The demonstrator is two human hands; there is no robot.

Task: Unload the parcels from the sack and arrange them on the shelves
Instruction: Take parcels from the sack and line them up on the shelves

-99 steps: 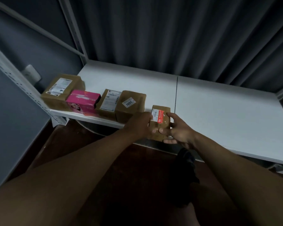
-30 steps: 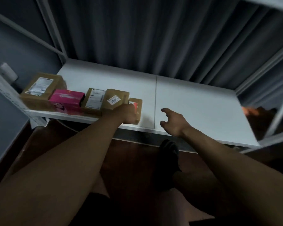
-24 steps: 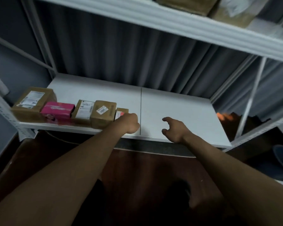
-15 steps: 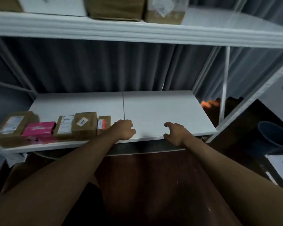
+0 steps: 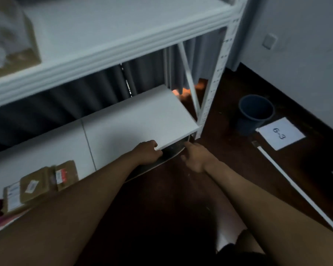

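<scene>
A white lower shelf holds brown parcels at its left end, the curled left hand at its front edge, the slack, empty right hand just beside.

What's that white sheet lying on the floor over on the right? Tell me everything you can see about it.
The white sheet looks like a piece of paper or thin card, roughly rectangular, lying flat on the dark wooden floor to the right of the shelving. It bears dark handwriting reading "6-3", turned sideways from this view. One corner lies close against the dark blue bucket; whether they touch is unclear. A long white strip on the floor starts near its lower edge. Neither hand is near it.
</scene>
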